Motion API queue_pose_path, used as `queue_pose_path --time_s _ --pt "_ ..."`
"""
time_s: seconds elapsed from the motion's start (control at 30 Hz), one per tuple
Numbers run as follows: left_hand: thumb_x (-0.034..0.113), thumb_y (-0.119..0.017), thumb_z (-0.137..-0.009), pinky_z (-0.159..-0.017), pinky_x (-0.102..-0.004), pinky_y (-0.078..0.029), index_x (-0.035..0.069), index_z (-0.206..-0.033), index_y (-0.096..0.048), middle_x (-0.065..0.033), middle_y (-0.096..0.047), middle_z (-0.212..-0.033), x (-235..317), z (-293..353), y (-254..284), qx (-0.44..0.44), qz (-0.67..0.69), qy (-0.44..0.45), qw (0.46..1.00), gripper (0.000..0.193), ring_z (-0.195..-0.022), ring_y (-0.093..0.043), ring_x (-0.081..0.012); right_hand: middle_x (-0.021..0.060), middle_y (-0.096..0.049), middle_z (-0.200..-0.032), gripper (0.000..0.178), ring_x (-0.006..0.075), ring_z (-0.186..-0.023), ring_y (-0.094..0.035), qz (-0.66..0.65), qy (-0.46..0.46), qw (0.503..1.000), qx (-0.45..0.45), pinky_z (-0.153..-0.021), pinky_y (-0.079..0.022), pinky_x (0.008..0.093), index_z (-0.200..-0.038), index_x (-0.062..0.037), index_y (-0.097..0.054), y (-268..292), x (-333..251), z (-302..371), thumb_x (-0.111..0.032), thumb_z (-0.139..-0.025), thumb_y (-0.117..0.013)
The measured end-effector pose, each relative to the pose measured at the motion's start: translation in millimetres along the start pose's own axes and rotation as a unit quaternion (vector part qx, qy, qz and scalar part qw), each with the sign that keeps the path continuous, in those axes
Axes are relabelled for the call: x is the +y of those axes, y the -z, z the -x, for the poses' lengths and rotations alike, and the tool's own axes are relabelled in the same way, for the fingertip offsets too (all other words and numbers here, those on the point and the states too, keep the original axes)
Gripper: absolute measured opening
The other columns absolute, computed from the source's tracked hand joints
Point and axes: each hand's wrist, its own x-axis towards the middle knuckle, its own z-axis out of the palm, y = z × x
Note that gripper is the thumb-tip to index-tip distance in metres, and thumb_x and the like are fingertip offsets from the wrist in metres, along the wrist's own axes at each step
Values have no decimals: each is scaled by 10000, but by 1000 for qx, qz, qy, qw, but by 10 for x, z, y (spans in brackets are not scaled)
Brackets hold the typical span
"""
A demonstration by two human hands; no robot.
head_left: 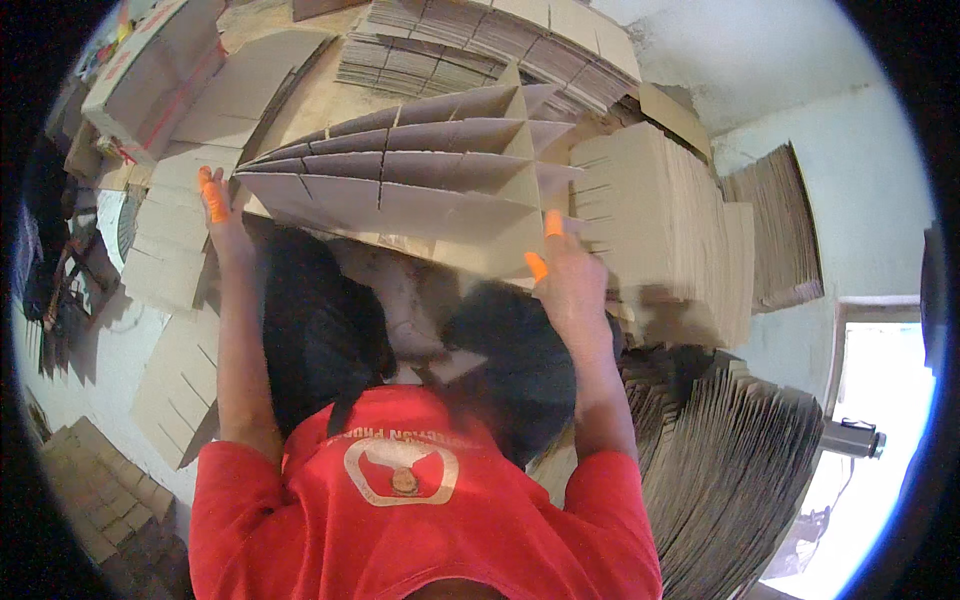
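A partly assembled cardboard divider (400, 205) stands in front of me, its long slotted strips side by side and meeting at the far left end. A cardboard cross strip (522, 185) crosses them near their right ends. My right hand (575, 285), with orange covers on thumb and forefinger, holds the near end of that cross strip. At the divider's left end, my left hand (222, 215) is raised with orange-covered fingers stretched out. It is beside a fanned pile of slotted cardboard sheets (165, 245) and holds nothing I can see.
Stacked slotted sheets (660, 220) stand at the right, with a big leaning pile of strips (725, 470) nearer me. More bundles (480, 50) lie at the back. A cardboard box (150, 85) sits far left. A bright doorway (870, 400) opens at the right.
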Motion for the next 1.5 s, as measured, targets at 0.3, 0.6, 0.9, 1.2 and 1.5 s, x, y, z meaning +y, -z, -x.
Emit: queue_pose_path --time_s 0.3,0.6,0.9,1.2,1.5 --pt "697 -363 -918 -1058 -443 -327 93 -1425 -348 -106 -425 -1416 -467 -586 -493 14 206 100 973 789 -1259 -428 -255 138 -648 -837 464 336 -705 -635 33 108 986 124 -611 -520 428 -1212 -53 -592 -384 1026 -210 0 -752 -582" --pt "746 -405 -867 -1084 -452 -290 97 -1213 -483 -102 -477 -1358 -648 -1271 -780 42 216 89 971 740 -1251 -418 -263 167 -647 -901 300 350 -814 -623 -180 111 965 157 -692 -498 433 -1150 -43 -631 -333 1373 -238 -72 -851 -632" --pt "619 -438 -936 -1094 -430 -298 49 -1290 -477 -132 -455 -1420 -564 -1350 -489 5 280 137 950 672 -1358 -360 -283 187 -619 -926 449 378 -887 -597 180 -148 963 135 -716 -477 482 -1105 -30 -566 -241 2024 -216 -275 -780 -756" --pt "508 -405 -991 -1147 -482 -278 -88 -1351 -403 -253 -405 -1430 119 -394 -166 34 275 102 956 697 -1371 -346 -340 218 -662 -946 266 401 -872 -632 -3 -65 968 241 -755 -505 470 -1062 -19 -618 -475 2356 -321 -3 -797 -637" --pt "425 -359 -1025 -1097 -439 -369 -95 -1346 -414 -251 -453 -1393 221 73 87 22 235 121 964 613 -1266 -479 -347 189 -680 -933 236 373 -867 -652 50 -233 954 181 -731 -497 473 -1031 -57 -655 -286 2231 -330 -134 -809 -678"
